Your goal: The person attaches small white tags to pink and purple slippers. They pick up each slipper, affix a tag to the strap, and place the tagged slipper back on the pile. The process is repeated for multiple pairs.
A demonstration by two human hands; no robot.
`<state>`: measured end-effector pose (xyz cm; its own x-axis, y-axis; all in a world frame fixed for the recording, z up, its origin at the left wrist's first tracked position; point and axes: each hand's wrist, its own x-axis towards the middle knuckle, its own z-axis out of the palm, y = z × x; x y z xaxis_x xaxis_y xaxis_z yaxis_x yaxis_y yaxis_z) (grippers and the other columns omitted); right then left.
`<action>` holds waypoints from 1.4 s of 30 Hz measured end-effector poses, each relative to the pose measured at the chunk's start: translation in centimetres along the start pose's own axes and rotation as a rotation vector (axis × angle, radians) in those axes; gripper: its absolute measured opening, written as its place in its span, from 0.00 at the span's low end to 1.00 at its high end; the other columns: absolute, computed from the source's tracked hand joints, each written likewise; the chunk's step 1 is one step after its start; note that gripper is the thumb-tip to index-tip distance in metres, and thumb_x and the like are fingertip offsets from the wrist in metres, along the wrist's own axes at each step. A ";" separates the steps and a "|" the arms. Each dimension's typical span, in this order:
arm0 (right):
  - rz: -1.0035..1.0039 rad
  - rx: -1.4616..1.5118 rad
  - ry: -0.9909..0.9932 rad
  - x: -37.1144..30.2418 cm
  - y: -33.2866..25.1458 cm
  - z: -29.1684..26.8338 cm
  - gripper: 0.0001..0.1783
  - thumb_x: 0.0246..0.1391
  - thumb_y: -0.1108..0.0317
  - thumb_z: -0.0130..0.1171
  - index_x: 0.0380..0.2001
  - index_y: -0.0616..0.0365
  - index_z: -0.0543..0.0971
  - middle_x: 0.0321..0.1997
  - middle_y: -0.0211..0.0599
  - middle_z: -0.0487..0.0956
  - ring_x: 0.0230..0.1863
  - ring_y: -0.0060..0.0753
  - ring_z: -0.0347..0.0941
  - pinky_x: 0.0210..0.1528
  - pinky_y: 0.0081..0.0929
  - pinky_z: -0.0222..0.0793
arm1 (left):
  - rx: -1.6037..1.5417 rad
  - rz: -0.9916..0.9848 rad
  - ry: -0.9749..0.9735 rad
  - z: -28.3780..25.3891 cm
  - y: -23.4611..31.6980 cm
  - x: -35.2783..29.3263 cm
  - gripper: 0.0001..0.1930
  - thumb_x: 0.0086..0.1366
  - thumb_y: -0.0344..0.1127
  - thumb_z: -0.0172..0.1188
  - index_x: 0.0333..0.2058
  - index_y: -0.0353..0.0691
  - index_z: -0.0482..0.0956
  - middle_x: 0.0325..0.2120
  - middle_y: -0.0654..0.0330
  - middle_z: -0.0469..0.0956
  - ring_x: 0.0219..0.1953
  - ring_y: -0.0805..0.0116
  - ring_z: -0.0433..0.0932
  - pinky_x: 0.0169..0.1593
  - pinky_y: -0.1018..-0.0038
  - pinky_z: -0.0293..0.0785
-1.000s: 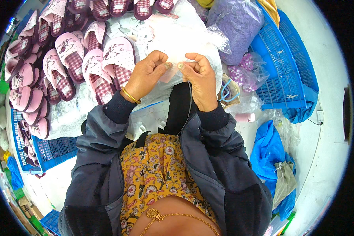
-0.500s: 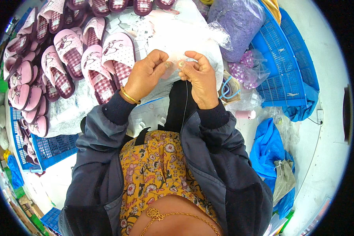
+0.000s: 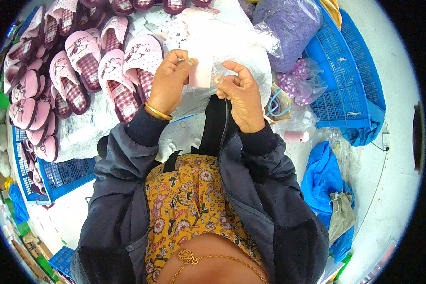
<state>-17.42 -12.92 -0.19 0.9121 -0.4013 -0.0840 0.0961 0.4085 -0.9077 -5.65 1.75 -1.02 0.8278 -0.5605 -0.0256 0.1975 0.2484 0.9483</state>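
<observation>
My left hand (image 3: 168,80), with a gold bangle at the wrist, pinches the left edge of a small pale pink paper tag (image 3: 199,72) held up in front of me. My right hand (image 3: 241,92) pinches the tag's lower right corner and also holds a thin dark cord (image 3: 226,124) that hangs down toward my chest. Both hands are raised close together above a white plastic sheet (image 3: 232,45). A pair of pink slippers with checked insoles (image 3: 128,73) lies just left of my left hand.
Several more pink slippers (image 3: 42,90) lie in rows on the left, over a blue crate (image 3: 57,175). A purple-filled plastic bag (image 3: 293,28) and blue baskets (image 3: 350,90) sit at the right, with a blue bag (image 3: 324,184) lower right and a pink spool (image 3: 297,136).
Both hands have lifted slightly and the pale pink tag now stands upright between them, more exposed than before.
</observation>
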 end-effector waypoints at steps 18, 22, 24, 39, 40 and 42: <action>0.064 -0.012 0.004 -0.8 2.1 0.8 0.12 0.56 0.68 0.65 0.41 0.64 0.80 0.31 0.26 0.78 0.28 0.14 0.69 0.33 0.14 0.65 | -0.336 -0.001 0.044 2.2 -0.3 -0.8 0.02 0.72 0.29 0.50 0.41 0.43 0.69 0.42 0.58 0.78 0.50 0.64 0.79 0.51 0.69 0.75; -0.049 -0.144 0.055 -0.8 2.3 0.9 0.11 0.56 0.69 0.66 0.38 0.64 0.79 0.28 0.27 0.79 0.27 0.14 0.70 0.31 0.14 0.66 | -0.500 -0.085 0.002 2.3 0.8 -1.8 0.04 0.73 0.32 0.51 0.40 0.39 0.73 0.45 0.54 0.78 0.50 0.61 0.78 0.54 0.66 0.72; -0.138 -0.253 0.046 -1.4 2.0 1.0 0.10 0.56 0.70 0.66 0.37 0.64 0.79 0.28 0.28 0.79 0.26 0.15 0.70 0.30 0.15 0.66 | -0.520 -0.108 -0.194 0.2 0.3 -2.0 0.07 0.72 0.34 0.52 0.41 0.37 0.75 0.46 0.54 0.78 0.50 0.62 0.78 0.56 0.67 0.71; -0.510 -0.778 -0.334 -2.1 1.7 -1.0 0.10 0.50 0.73 0.68 0.38 0.59 0.82 0.38 0.37 0.82 0.36 0.20 0.75 0.40 0.20 0.71 | 0.934 0.419 -0.349 -1.4 2.1 -5.2 0.03 0.61 0.28 0.59 0.33 0.36 0.77 0.31 0.57 0.76 0.36 0.61 0.75 0.42 0.69 0.70; -0.479 -0.725 -0.287 -2.1 1.3 -1.2 0.11 0.50 0.72 0.68 0.38 0.59 0.82 0.40 0.37 0.81 0.37 0.20 0.75 0.41 0.21 0.71 | 0.977 0.456 -0.320 -1.3 2.5 -5.6 0.03 0.61 0.28 0.59 0.32 0.36 0.76 0.31 0.56 0.75 0.37 0.58 0.75 0.43 0.68 0.70; -0.416 -0.620 -0.192 -2.1 0.5 -1.5 0.12 0.50 0.70 0.69 0.38 0.59 0.81 0.42 0.37 0.81 0.40 0.20 0.74 0.43 0.21 0.70 | 0.983 0.488 -0.293 -1.3 2.9 -5.9 0.03 0.60 0.28 0.60 0.32 0.36 0.75 0.31 0.55 0.75 0.36 0.55 0.74 0.42 0.67 0.70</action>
<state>-19.84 -13.05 -1.10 0.9084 -0.2489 0.3360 0.2570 -0.3014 -0.9182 -9.25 6.82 1.44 0.5234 -0.7688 0.3674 -0.7169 -0.1643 0.6775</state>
